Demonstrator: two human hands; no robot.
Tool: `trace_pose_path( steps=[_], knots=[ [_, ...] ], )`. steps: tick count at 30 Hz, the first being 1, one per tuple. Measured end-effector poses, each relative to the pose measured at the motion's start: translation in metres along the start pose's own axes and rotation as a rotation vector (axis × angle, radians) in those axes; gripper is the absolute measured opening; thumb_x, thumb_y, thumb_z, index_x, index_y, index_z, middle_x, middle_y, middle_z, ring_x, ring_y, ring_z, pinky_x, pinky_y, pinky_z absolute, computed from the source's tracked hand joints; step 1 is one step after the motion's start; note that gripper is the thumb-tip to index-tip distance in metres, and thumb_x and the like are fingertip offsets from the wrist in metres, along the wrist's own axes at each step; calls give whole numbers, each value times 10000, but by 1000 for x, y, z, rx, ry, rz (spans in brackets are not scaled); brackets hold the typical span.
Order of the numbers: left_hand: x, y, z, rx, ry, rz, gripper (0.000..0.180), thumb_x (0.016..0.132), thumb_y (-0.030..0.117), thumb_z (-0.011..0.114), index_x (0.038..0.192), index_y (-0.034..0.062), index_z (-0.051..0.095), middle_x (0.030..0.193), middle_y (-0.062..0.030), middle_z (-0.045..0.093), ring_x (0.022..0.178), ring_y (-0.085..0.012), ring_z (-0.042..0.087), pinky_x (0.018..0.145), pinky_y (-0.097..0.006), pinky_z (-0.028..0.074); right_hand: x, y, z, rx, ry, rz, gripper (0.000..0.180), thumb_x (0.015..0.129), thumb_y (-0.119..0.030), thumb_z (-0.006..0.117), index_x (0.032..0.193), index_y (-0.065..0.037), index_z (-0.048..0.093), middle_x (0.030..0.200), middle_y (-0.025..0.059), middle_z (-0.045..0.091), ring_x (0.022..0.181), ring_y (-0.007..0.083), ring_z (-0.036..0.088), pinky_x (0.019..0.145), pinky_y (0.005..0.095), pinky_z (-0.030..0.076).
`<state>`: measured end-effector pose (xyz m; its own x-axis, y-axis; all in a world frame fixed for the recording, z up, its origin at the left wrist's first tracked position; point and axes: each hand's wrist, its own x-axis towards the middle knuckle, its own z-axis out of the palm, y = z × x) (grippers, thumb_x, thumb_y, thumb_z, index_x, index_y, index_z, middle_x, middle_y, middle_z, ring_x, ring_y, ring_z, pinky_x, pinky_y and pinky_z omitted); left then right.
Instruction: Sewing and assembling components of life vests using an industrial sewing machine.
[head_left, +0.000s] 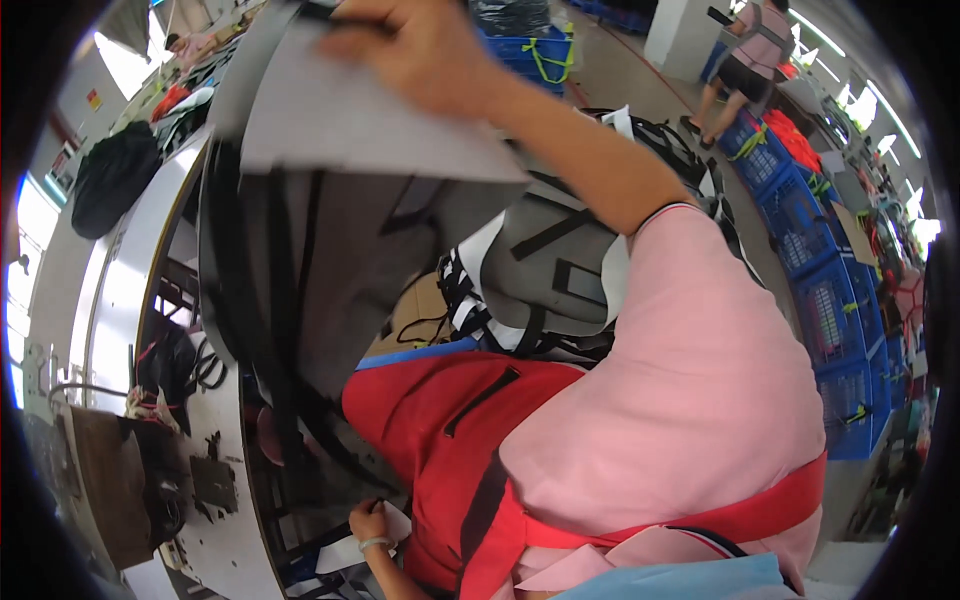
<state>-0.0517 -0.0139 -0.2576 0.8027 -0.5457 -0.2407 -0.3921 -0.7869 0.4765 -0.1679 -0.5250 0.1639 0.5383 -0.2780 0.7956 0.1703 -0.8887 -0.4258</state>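
Observation:
My right hand, slightly blurred, is raised at the top centre with its fingers closed on the upper edge of a grey fabric panel. Below that panel hangs more grey fabric with black straps, draped down along the table's edge. Low down beside my red apron is my left hand, its fingers curled. A white piece shows right by it; whatever the fingers grip is hidden.
Grey bag panels with black straps lie heaped beyond my lap, next to a cardboard box. A sewing machine stands on the white table at left. Blue crates line the right, where another person stands.

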Motion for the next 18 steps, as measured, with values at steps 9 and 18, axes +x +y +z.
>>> trace_pose_path(
  steps=[9, 18],
  knots=[
    [13, -20, 31, 198, -188, -54, 253, 718, 232, 704, 915, 80, 746, 875, -199, 690, 862, -351, 676, 793, -409, 522, -20, 71, -326, 135, 521, 202, 209, 918, -158, 596, 992, 24, 666, 860, 63, 681, 754, 128, 614, 675, 262, 469],
    [15, -13, 24, 211, -196, -100, 251, 713, 208, 705, 913, 61, 742, 879, -215, 683, 869, -356, 675, 795, -408, 520, -149, 229, -489, -1282, 351, 751, 330, 865, -346, 637, 1046, -71, 655, 961, 111, 653, 860, 230, 592, 748, 361, 465]
  ],
)
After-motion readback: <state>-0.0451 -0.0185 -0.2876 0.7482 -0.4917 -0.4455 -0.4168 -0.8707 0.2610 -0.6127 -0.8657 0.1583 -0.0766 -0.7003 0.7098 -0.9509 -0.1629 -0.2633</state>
